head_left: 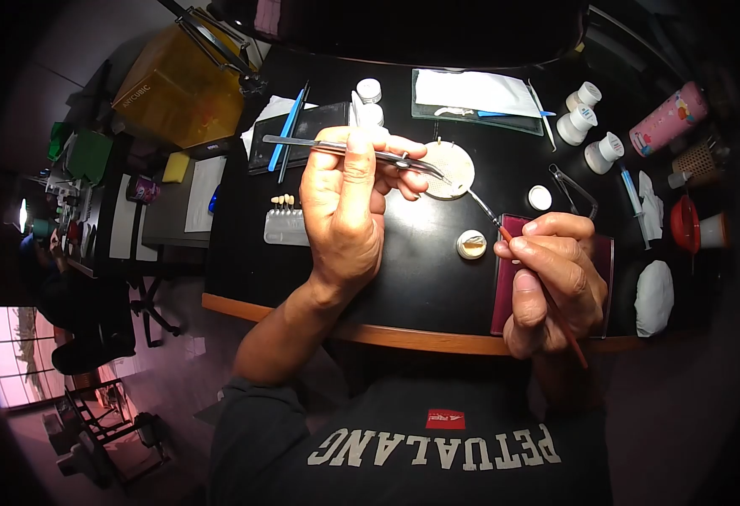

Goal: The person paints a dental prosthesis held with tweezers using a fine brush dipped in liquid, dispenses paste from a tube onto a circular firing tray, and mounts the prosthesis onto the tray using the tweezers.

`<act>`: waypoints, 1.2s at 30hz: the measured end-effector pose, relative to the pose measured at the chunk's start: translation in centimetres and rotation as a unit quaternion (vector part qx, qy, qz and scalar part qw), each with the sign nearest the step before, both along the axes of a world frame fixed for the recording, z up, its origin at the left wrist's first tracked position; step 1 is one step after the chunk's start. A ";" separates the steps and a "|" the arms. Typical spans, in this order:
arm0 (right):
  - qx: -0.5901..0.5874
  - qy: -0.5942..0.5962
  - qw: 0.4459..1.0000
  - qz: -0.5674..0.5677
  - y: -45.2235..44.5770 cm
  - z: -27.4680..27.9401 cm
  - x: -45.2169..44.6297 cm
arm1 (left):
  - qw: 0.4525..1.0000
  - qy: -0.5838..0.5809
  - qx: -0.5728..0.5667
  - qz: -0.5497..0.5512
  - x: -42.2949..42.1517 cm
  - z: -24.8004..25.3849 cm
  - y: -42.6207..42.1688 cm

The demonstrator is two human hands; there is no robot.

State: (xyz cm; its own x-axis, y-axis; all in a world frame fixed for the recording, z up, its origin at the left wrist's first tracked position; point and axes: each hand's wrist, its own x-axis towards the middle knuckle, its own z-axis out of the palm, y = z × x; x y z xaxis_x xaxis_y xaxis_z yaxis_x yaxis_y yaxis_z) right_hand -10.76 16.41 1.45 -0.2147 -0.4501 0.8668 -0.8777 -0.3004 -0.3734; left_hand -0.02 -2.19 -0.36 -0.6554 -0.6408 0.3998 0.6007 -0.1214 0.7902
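My left hand (345,198) is closed on metal tweezers (328,147), whose tips point right over a round pale disc (448,160). A small whitish piece shows near the tips; I cannot make out whether it is gripped. My right hand (560,282) pinches a thin red-handled brush (566,333), its tip reaching up and left to the disc's lower right edge. Between my hands, nearer to me, stands a small open jar (471,244) with yellowish content. A dark red case (509,287) lies under my right hand.
A clear tray (287,228) with tooth-like pieces is left of my left wrist. White jars (577,124), a pink bottle (668,118) and a syringe (633,198) are at right. A glass slab (425,110) lies behind the disc. Another person (62,278) sits far left.
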 end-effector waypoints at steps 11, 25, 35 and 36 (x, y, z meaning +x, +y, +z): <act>0.034 -0.013 0.999 0.004 0.2 0.6 0.4 | 1.000 0.019 -0.013 0.004 -0.1 -0.1 0.0; 0.034 -0.018 0.999 0.014 0.6 0.6 0.3 | 0.998 0.056 -0.019 0.003 -0.1 0.0 0.0; 0.030 -0.019 0.999 0.025 0.6 0.5 0.4 | 0.997 0.065 -0.037 0.020 0.0 0.0 0.3; 0.027 -0.020 0.999 0.030 0.6 0.5 0.4 | 0.997 0.065 -0.035 0.021 0.0 0.1 0.4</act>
State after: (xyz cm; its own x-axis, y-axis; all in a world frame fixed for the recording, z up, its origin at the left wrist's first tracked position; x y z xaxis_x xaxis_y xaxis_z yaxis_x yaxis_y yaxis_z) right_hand -10.34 17.03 1.95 -0.2191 -0.5090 0.8324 -0.8430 -0.3308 -0.4242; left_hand -0.07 -1.84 -0.27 -0.5683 -0.6338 0.5247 0.7021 -0.0410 0.7109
